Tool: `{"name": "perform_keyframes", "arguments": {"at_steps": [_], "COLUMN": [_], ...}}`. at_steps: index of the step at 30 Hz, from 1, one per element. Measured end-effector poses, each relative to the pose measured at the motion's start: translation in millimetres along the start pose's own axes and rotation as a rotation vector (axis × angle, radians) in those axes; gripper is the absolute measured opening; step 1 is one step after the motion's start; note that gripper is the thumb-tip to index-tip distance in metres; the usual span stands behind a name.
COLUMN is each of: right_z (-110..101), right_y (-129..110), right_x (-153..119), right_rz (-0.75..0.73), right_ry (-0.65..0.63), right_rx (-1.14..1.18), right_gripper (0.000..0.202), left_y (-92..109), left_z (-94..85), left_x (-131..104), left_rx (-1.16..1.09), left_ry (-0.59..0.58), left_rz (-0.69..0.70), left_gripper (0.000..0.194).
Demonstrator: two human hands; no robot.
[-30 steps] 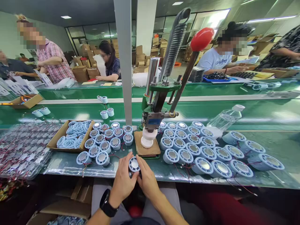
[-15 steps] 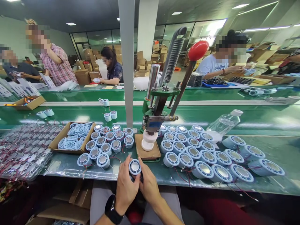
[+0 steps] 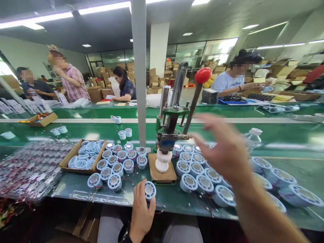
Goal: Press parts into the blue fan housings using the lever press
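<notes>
My left hand (image 3: 144, 206) is closed round a light-blue round plastic housing (image 3: 150, 190) with a silver disc in its top, at the bench's front edge. Its fingers lie on the left side, the thumb at the front. My right hand (image 3: 222, 145) is raised above the parts on the right, blurred, fingers apart and nothing in it. Beside its fingertips stands a green hand press (image 3: 169, 138) with a red-knobbed lever (image 3: 203, 75). A white round die (image 3: 162, 166) sits on the press's brown base board (image 3: 154, 165), below the ram.
Rows of similar housings (image 3: 196, 168) stand right of the press, another group (image 3: 117, 168) left of it. A cardboard box (image 3: 64, 164) holds light-blue rings. Silvery parts with red wires (image 3: 32, 165) cover the far left. Behind are a grey post (image 3: 139, 84), a bottle (image 3: 253, 135) and several co-workers.
My right hand has left the housing and swung up and right towards the press lever. The left hand keeps the housing alone. The camera view has tilted up.
</notes>
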State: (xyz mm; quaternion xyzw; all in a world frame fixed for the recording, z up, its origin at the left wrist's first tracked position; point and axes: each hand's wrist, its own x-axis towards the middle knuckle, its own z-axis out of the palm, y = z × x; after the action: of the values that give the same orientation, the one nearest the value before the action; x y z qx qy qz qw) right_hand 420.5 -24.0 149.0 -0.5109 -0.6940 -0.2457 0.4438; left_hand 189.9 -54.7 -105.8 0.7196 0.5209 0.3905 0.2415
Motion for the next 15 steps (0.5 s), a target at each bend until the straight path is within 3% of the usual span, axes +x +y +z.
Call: {"name": "perform_keyframes", "arguments": {"at_steps": [2,4,6,8,10,13,15], "right_z": [-16,-11,8,30,44,52,55], "right_y": [19,33,37,35,31,32,39], "right_x": [70,122,152,160,157,147,143], "right_rz": [0.099,0.248,0.405,0.529,0.594,0.573,0.474], "right_ry": [0.161,0.112,0.029,0.071,0.219,0.312,0.324], "right_rx": [-0.095,-0.042,0.111,0.248,0.329,0.363,0.341], "right_gripper": [0.059,0.077,0.082,0.074,0.061,0.048,0.048], "left_y": [-9,-17,-20,-12,6,39,54], "left_z": [6.5,12.5,14.3,9.7,-0.1,-15.8,-21.6], "left_x": [-5,-6,0,14,35,75,100], "left_rx": [0.016,0.031,0.017,-0.015,-0.065,-0.22,-0.341], "left_ry": [-0.027,-0.06,-0.087,-0.105,-0.111,-0.108,-0.097], "left_rz": [-0.021,-0.057,-0.118,-0.211,-0.294,-0.277,-0.215], "left_gripper": [0.055,0.064,0.073,0.076,0.07,0.05,0.04]}}
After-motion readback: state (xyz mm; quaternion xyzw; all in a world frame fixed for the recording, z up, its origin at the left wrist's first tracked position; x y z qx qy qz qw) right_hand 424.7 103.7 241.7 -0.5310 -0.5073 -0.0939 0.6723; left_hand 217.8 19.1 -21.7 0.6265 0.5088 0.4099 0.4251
